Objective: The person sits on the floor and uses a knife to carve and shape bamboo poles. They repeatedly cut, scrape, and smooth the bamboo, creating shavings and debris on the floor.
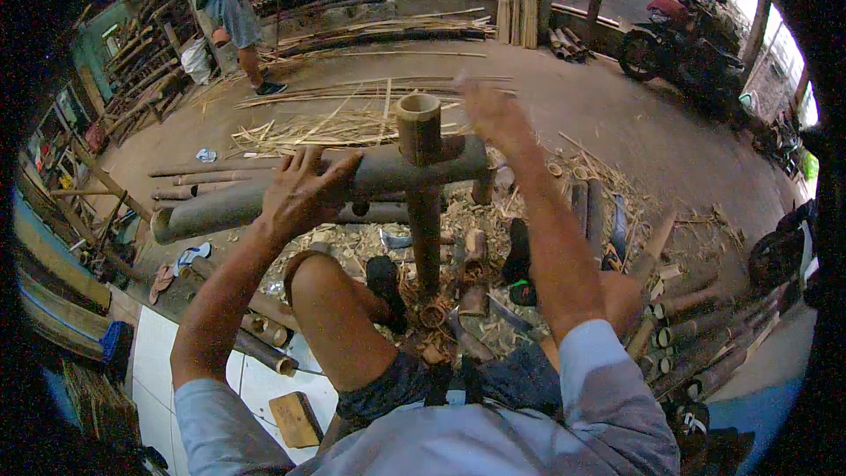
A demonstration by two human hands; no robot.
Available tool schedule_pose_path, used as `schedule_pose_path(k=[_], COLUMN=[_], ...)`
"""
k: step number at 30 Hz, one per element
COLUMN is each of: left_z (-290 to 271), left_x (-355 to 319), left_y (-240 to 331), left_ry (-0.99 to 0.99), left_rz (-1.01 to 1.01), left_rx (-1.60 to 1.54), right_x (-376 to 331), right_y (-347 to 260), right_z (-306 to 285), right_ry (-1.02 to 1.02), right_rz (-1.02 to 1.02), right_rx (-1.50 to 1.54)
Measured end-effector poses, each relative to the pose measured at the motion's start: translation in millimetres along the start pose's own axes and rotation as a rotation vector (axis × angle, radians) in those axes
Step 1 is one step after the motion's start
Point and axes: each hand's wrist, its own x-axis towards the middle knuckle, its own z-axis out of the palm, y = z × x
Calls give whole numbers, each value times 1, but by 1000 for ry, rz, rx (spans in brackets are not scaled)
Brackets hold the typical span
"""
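A long, dark bamboo tube (216,207) lies crosswise before me, slightly lower at its left end. Through a hole near its right end passes an upright bamboo piece (419,128), its hollow top poking out above and a narrower length reaching down between my feet. My left hand (304,189) is closed over the top of the crosswise tube, fingers and thumb spread around it. A small round hole shows in the tube beside that hand. My right hand (498,119) is raised beyond the tube's right end, curled and blurred; what it grips I cannot make out.
Shavings and bamboo offcuts (473,300) litter the ground around my feet. Split strips (317,123) lie farther off. A wooden block (296,419) rests on white tiles at my left. More bamboo tubes (683,335) are piled at right. Another person (236,18) stands far left; a motorcycle (683,44) is parked far right.
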Motion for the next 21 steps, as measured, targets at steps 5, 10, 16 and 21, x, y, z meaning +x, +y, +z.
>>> schedule_pose_path(k=[5, 10, 16, 21], left_z=[11, 24, 19, 11], left_x=[-18, -10, 0, -2], left_y=[-1, -24, -29, -32], left_ry=[-45, -110, -230, -120], left_rz=[-46, -94, -150, -165], left_rx=[-50, -363, -380, -396], right_x=[-8, -9, -10, -20], right_y=[-14, -42, -88, -86], right_z=[63, 16, -2, -19], right_ry=[-112, -385, -276, -190], right_rz=[-171, 11, 165, 106], right_rx=[55, 114, 57, 28])
